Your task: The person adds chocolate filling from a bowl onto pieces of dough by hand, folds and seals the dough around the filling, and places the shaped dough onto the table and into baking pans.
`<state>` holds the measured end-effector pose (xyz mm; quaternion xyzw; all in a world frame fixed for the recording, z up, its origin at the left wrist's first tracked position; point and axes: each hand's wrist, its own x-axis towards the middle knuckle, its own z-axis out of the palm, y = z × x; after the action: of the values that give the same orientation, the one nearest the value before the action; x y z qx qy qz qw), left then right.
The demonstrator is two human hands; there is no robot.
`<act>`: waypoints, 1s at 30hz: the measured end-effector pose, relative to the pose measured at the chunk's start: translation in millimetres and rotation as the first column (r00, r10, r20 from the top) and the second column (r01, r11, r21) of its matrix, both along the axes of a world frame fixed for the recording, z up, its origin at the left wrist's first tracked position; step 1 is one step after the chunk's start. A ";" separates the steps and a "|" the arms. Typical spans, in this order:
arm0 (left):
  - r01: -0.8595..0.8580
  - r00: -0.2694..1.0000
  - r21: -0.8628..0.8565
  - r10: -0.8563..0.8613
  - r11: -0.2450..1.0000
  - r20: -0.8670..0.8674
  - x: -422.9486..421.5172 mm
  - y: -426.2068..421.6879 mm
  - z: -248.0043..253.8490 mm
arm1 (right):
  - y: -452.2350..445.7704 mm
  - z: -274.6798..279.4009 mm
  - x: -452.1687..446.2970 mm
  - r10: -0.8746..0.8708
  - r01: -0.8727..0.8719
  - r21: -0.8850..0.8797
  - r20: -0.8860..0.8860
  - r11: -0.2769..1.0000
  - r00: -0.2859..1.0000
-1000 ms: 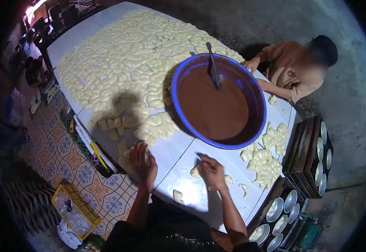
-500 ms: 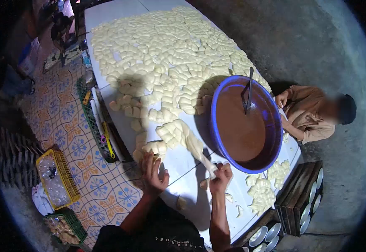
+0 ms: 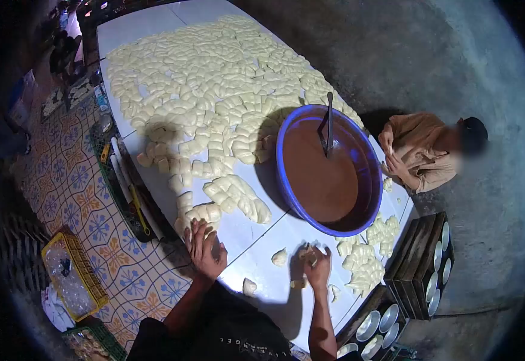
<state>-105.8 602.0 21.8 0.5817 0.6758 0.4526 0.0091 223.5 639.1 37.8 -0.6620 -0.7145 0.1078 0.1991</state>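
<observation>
My left hand (image 3: 204, 251) is open, fingers spread, its fingertips at the edge of a pale dough piece (image 3: 206, 212). The fingers of my right hand (image 3: 316, 269) are curled together over the white tiled table (image 3: 259, 265); what they hold is too dark and small to name. A small dough lump (image 3: 280, 258) lies left of my right hand, and another lump (image 3: 249, 287) sits nearer my body. Beyond my hands is a long segmented dough piece (image 3: 237, 197).
A blue basin (image 3: 284, 174) of brown filling with a dark-handled utensil (image 3: 330, 123) stands on the right. Dough pieces (image 3: 208, 78) cover the far table. A person (image 3: 422, 150) works at the right edge. Round tins (image 3: 367, 325) and wooden trays (image 3: 408, 265) are lower right.
The dough strip stretched from my right hand half a second ago is no longer in it; the long piece lies flat on the table. The co-worker's hands have come together. The camera view has shifted.
</observation>
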 end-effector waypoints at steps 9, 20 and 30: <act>-0.012 0.999 0.020 0.012 1.000 0.030 1.0 -3.7 -0.8 | 85.2 -8.8 -155.8 0.082 -0.186 -0.121 -0.585 0.975 0.807; -0.003 1.000 0.012 0.002 1.000 0.022 1.4 1.9 -6.2 | -34.6 93.2 -67.1 -0.008 -0.153 -0.285 -0.492 0.946 0.871; 0.683 0.725 -0.076 -0.687 0.727 -0.052 89.6 23.6 39.8 | -45.5 130.6 -80.5 -0.019 -0.059 -0.133 -0.517 0.989 0.856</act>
<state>-16.2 625.6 61.5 0.8063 0.4248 0.3773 0.1644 143.0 593.7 168.5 -0.6139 -0.6319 0.3350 0.3342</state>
